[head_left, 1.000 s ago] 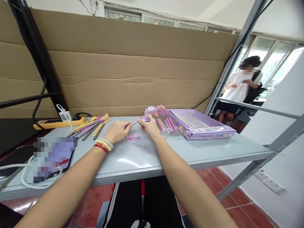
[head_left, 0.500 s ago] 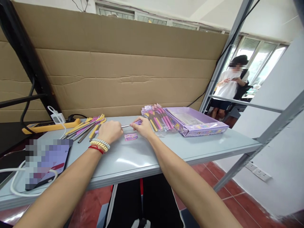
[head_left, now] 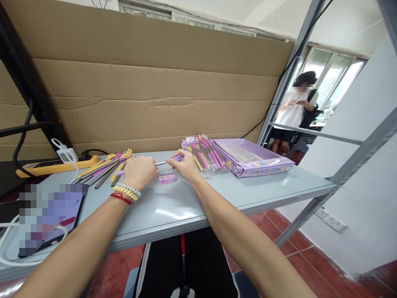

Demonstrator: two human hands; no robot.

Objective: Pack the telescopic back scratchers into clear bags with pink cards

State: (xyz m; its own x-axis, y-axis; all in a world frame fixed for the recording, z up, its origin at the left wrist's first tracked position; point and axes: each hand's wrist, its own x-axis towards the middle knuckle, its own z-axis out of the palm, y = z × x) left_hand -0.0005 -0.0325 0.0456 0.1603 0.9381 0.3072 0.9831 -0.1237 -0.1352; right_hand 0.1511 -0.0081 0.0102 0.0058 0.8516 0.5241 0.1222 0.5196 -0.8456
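Note:
Between my hands runs a thin metal rod (head_left: 161,163) with purple ends. My left hand (head_left: 140,171) is wrapped round its left part, and a purple end pokes out beside the fist. My right hand (head_left: 183,164) pinches the other part, near a purple fork-like end (head_left: 178,157). Below the rod, a small pink printed card (head_left: 168,179) lies flat on the grey table (head_left: 161,203). Left of my left hand lies a pile of yellow, pink and grey utensils (head_left: 105,167). Several pink and yellow utensils in clear wrappers (head_left: 206,155) lie just beyond my right hand.
A purple open box (head_left: 263,167) stands at the right of the table. At the left are a phone-like device (head_left: 62,219), a white cable and a yellow power strip (head_left: 58,166). Cardboard (head_left: 161,99) stands behind. A person (head_left: 291,107) stands beyond the metal frame at the right.
The whole view has shifted slightly, so things appear a little further left. Both hands keep their hold on the rod, with hardly any movement relative to the table.

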